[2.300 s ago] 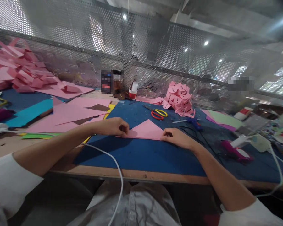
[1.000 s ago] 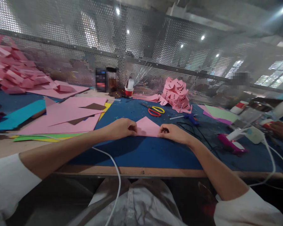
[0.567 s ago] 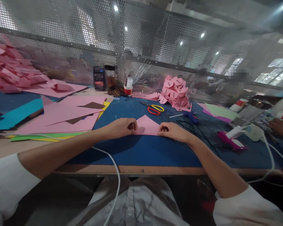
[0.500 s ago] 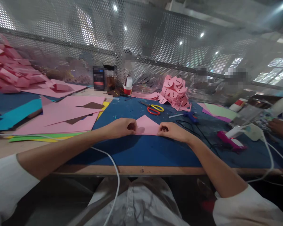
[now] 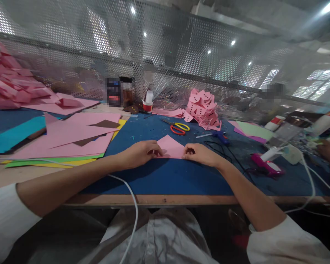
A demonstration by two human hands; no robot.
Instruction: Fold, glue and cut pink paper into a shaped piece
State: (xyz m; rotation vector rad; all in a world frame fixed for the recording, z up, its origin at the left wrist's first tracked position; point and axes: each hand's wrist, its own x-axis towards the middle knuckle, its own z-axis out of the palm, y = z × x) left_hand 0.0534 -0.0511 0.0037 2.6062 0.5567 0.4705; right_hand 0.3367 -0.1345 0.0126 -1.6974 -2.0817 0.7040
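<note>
Between my hands a piece of pink paper (image 5: 169, 147), showing as a triangle, lies on the blue mat (image 5: 165, 178) with its peak pointing away from me. My left hand (image 5: 141, 153) is closed at its left corner, fingertips curled over the paper's lower left edge. At the right corner my right hand (image 5: 200, 153) pinches the paper between thumb and fingers. Both corners are hidden under the fingers. Just beyond the paper lie scissors (image 5: 178, 128) with one red and one yellow handle loop.
Left are pink sheets (image 5: 71, 128) and a heap of folded pink pieces (image 5: 13, 80). Dotted pink pieces (image 5: 202, 108) are piled behind. Right lie a blue glue gun (image 5: 221, 137), a magenta tool (image 5: 266, 165) and another person's hand (image 5: 328, 151). A white cable (image 5: 133, 198) crosses the front edge.
My left hand's fingers have shifted slightly along the paper's lower edge. My right hand stays at the right corner. The whole view has moved a little.
</note>
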